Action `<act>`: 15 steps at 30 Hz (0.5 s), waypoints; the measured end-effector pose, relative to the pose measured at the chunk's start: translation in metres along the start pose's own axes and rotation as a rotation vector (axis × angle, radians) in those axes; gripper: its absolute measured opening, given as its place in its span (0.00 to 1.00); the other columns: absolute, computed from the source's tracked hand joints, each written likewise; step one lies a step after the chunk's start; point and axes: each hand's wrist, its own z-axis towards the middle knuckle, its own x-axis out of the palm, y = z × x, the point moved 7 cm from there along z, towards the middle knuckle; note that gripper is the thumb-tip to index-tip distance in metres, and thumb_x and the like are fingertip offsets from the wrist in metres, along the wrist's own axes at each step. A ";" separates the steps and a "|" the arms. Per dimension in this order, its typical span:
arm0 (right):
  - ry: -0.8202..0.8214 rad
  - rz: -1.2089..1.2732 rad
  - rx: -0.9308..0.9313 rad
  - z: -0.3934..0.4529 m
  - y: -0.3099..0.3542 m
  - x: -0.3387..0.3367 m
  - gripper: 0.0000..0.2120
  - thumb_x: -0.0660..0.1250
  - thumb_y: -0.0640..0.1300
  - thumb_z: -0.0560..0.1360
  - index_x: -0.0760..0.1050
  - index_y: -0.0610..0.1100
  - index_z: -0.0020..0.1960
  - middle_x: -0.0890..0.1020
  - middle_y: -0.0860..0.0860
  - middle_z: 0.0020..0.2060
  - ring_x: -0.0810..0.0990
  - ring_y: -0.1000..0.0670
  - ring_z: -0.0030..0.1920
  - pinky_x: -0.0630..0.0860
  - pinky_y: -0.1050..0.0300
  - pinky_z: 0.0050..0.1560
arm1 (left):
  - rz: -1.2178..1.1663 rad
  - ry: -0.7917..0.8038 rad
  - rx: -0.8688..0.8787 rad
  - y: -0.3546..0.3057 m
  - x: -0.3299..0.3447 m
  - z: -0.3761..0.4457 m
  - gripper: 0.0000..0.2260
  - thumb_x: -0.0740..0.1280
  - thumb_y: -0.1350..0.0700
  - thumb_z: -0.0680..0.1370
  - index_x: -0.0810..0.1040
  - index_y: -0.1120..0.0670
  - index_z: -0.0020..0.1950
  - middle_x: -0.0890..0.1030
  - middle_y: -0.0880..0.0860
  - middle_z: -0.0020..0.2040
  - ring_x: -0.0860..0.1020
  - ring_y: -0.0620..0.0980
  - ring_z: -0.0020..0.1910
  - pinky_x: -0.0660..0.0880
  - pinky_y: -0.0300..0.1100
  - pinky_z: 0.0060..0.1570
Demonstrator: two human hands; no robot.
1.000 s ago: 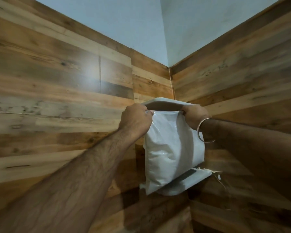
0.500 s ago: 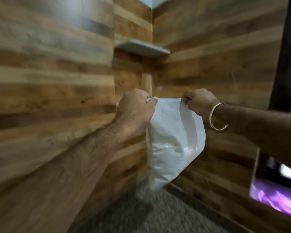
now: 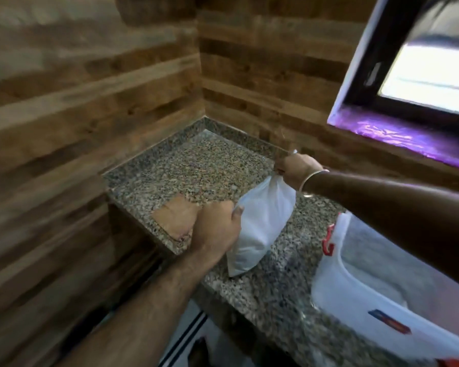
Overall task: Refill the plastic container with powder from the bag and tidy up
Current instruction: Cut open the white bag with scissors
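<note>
A white plastic bag of powder (image 3: pixel 260 229) hangs just above the speckled granite counter (image 3: pixel 204 168), tilted, its bottom corner close to the stone. My left hand (image 3: pixel 215 229) grips its near top corner. My right hand (image 3: pixel 296 169), with a metal bangle on the wrist, pinches the far top corner. A white plastic container (image 3: pixel 355 295) with a red clasp and pale powder inside sits at the right, partly hidden under my right forearm.
Wood-plank walls close the counter on the left and back. A brown patch (image 3: pixel 174 221) marks the counter's left edge. A window with a purple-lit sill (image 3: pixel 398 136) is at the upper right. The counter's front edge drops off below.
The bag has come down from the high corner shelf to just above the counter, both hands still holding its top. My view has swung downward, bringing counter, window and container into sight.
</note>
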 end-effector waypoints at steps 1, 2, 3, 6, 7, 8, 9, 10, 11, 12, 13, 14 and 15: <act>0.013 -0.010 0.001 -0.004 0.001 0.012 0.14 0.61 0.41 0.77 0.81 0.52 0.57 0.86 0.44 0.52 0.85 0.38 0.51 0.80 0.52 0.45 | 0.003 0.003 0.001 0.003 0.011 -0.010 0.19 0.62 0.45 0.87 0.79 0.57 0.44 0.84 0.61 0.43 0.82 0.64 0.45 0.67 0.51 0.39; 0.014 -0.018 -0.003 -0.006 0.001 0.019 0.14 0.61 0.42 0.78 0.80 0.52 0.58 0.85 0.44 0.52 0.85 0.38 0.50 0.80 0.52 0.44 | -0.004 -0.003 0.004 0.005 0.019 -0.018 0.19 0.63 0.46 0.87 0.81 0.59 0.46 0.84 0.61 0.43 0.82 0.64 0.44 0.67 0.50 0.39; 0.003 -0.018 -0.006 -0.009 0.003 0.022 0.15 0.61 0.41 0.79 0.80 0.51 0.60 0.85 0.44 0.52 0.85 0.37 0.50 0.79 0.51 0.43 | -0.018 -0.011 0.015 0.006 0.026 -0.024 0.19 0.63 0.47 0.87 0.82 0.60 0.48 0.85 0.61 0.43 0.82 0.63 0.43 0.66 0.48 0.38; -0.040 -0.032 0.008 -0.017 0.004 0.024 0.15 0.59 0.40 0.79 0.80 0.51 0.60 0.85 0.44 0.49 0.85 0.37 0.47 0.78 0.51 0.41 | -0.036 -0.030 0.029 0.008 0.035 -0.035 0.17 0.65 0.49 0.86 0.83 0.61 0.47 0.85 0.60 0.41 0.82 0.60 0.39 0.66 0.44 0.37; -0.040 -0.038 0.006 -0.019 0.004 0.027 0.15 0.59 0.40 0.80 0.79 0.51 0.60 0.85 0.45 0.48 0.85 0.37 0.46 0.77 0.51 0.40 | -0.038 -0.024 0.015 0.009 0.036 -0.037 0.18 0.66 0.48 0.86 0.83 0.60 0.47 0.85 0.60 0.40 0.82 0.60 0.39 0.66 0.44 0.37; -0.032 -0.034 0.006 -0.022 0.004 0.030 0.16 0.58 0.40 0.80 0.79 0.51 0.61 0.84 0.45 0.46 0.84 0.38 0.44 0.77 0.52 0.40 | -0.045 -0.010 0.005 0.009 0.038 -0.039 0.18 0.65 0.47 0.86 0.83 0.60 0.48 0.85 0.59 0.41 0.82 0.59 0.40 0.67 0.43 0.37; -0.009 -0.031 0.009 -0.025 0.004 0.033 0.16 0.58 0.39 0.80 0.78 0.51 0.61 0.82 0.45 0.43 0.83 0.38 0.42 0.77 0.52 0.40 | -0.060 0.013 -0.006 0.009 0.040 -0.042 0.18 0.65 0.46 0.86 0.84 0.60 0.50 0.85 0.57 0.42 0.83 0.58 0.41 0.68 0.42 0.37; 0.018 -0.040 0.014 -0.027 0.003 0.035 0.17 0.58 0.38 0.80 0.78 0.51 0.62 0.80 0.45 0.41 0.81 0.39 0.40 0.79 0.51 0.40 | -0.085 0.041 -0.019 0.009 0.042 -0.045 0.18 0.66 0.45 0.86 0.85 0.59 0.55 0.85 0.55 0.44 0.84 0.55 0.42 0.70 0.40 0.37; 0.032 -0.049 0.012 -0.031 0.004 0.035 0.17 0.58 0.38 0.79 0.78 0.51 0.62 0.78 0.46 0.39 0.79 0.39 0.39 0.79 0.51 0.40 | -0.120 0.077 -0.036 0.011 0.043 -0.049 0.17 0.68 0.44 0.85 0.85 0.57 0.60 0.85 0.52 0.46 0.84 0.52 0.43 0.71 0.36 0.36; 0.034 -0.058 0.004 -0.036 0.007 0.033 0.18 0.58 0.38 0.79 0.79 0.51 0.62 0.78 0.46 0.39 0.79 0.40 0.38 0.78 0.52 0.39 | -0.161 0.113 -0.054 0.015 0.044 -0.053 0.19 0.71 0.42 0.82 0.83 0.55 0.65 0.84 0.50 0.49 0.83 0.49 0.44 0.72 0.34 0.36; 0.019 -0.054 -0.011 -0.042 0.012 0.029 0.17 0.58 0.39 0.80 0.79 0.51 0.63 0.80 0.47 0.40 0.80 0.42 0.37 0.76 0.55 0.37 | -0.209 0.158 -0.083 0.021 0.046 -0.058 0.24 0.74 0.41 0.79 0.80 0.52 0.71 0.84 0.47 0.51 0.83 0.47 0.45 0.75 0.34 0.38; -0.004 -0.029 -0.041 -0.051 0.020 0.024 0.16 0.58 0.41 0.81 0.80 0.51 0.63 0.81 0.48 0.40 0.80 0.47 0.36 0.74 0.58 0.34 | -0.260 0.191 -0.113 0.029 0.046 -0.062 0.31 0.77 0.39 0.76 0.76 0.50 0.75 0.84 0.45 0.52 0.83 0.44 0.45 0.77 0.35 0.40; -0.018 0.029 -0.086 -0.061 0.032 0.022 0.14 0.58 0.45 0.83 0.80 0.52 0.62 0.83 0.51 0.41 0.79 0.53 0.34 0.73 0.60 0.33 | -0.292 0.206 -0.136 0.038 0.047 -0.066 0.36 0.79 0.38 0.73 0.74 0.49 0.77 0.83 0.43 0.50 0.82 0.41 0.44 0.78 0.37 0.40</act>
